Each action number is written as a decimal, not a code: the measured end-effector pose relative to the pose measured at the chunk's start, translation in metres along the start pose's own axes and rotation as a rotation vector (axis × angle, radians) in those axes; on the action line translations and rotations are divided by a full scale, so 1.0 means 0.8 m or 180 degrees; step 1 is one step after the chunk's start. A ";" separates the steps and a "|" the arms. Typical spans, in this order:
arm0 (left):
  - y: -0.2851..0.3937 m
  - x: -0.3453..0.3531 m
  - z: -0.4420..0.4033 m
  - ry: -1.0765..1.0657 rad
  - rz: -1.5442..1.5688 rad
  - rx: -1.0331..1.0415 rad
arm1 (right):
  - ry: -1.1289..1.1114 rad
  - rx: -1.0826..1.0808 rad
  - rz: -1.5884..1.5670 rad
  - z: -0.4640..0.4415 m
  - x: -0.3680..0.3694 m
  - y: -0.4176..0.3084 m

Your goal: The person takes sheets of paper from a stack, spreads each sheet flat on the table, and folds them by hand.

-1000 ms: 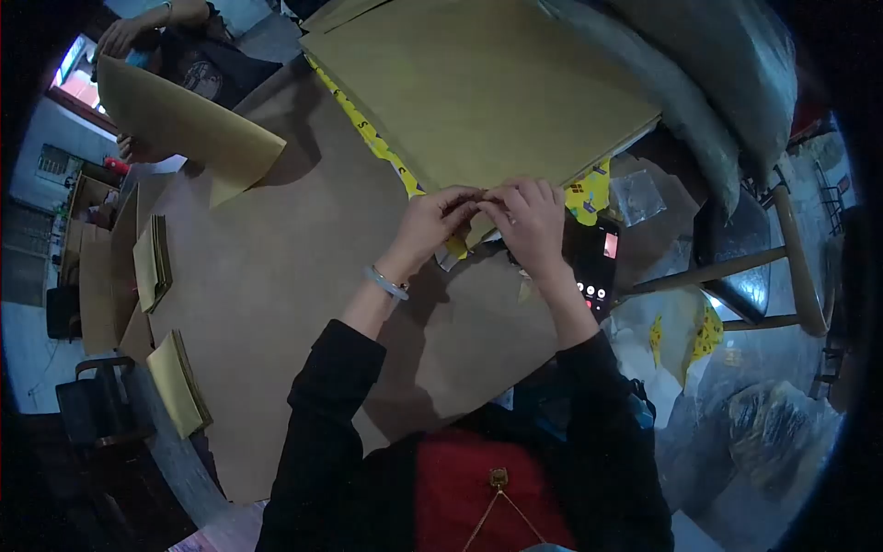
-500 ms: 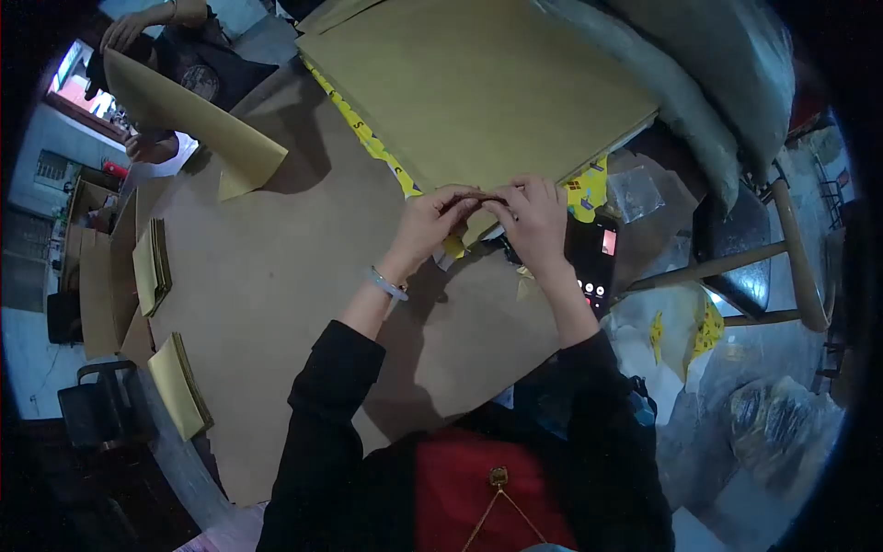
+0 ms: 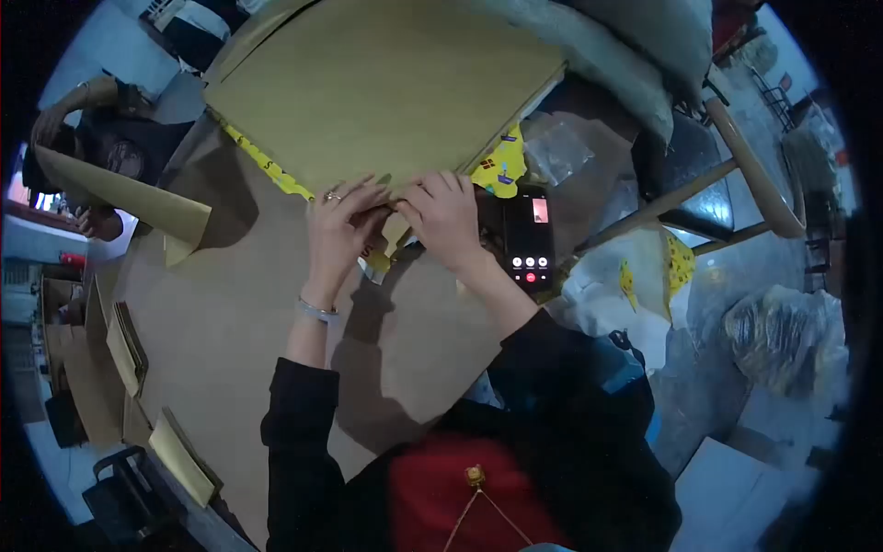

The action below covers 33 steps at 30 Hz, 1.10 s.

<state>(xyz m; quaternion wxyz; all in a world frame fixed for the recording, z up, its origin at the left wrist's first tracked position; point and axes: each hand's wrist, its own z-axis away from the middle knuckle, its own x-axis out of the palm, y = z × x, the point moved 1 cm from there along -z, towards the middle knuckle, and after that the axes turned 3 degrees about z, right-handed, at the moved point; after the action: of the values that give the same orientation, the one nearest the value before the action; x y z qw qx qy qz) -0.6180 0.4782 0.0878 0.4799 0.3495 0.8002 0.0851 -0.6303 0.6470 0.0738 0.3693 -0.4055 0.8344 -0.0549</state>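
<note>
A stack of large brown paper sheets [image 3: 377, 83] lies on the brown-covered table [image 3: 248, 294], with yellow printed material [image 3: 501, 166] showing under its edges. My left hand [image 3: 342, 225] and my right hand [image 3: 441, 216] meet at the near corner of the stack. The fingers of both are bent and pressed on the brown paper there. A ring and a pale bangle are on the left one. Just right of my right hand lies a phone [image 3: 529, 241] with its screen lit. The fingertips partly hide the paper corner.
At the left, another person [image 3: 138, 138] holds a curved brown sheet [image 3: 129, 193]. Folded brown bundles [image 3: 184, 457] stand along the left table edge. A clear plastic bag [image 3: 556, 154] lies beyond the phone. Grey sacks [image 3: 635, 46] and a wooden chair [image 3: 754, 175] are on the right.
The view has turned and shifted, so the stack and table appear further left. My hands have moved from pinching a small brown piece between them to pressing at the stack's corner.
</note>
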 end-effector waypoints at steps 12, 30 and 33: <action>-0.021 0.018 -0.012 -0.0866 0.0364 -0.0043 | 0.0136 0.0099 -0.0148 0.002 -0.001 -0.005; -0.065 0.025 -0.013 0.0029 0.1657 -0.1696 | -0.0927 0.0251 0.0312 0.052 0.006 -0.024; -0.009 0.001 -0.021 0.0005 0.0706 -0.1174 | -0.1009 0.0279 0.0290 0.052 0.004 -0.026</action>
<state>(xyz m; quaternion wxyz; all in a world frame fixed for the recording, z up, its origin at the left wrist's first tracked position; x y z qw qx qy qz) -0.6352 0.4765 0.0928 0.5228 0.3417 0.7281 0.2826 -0.5909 0.6397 0.0500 0.5158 -0.3543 0.7800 -0.0098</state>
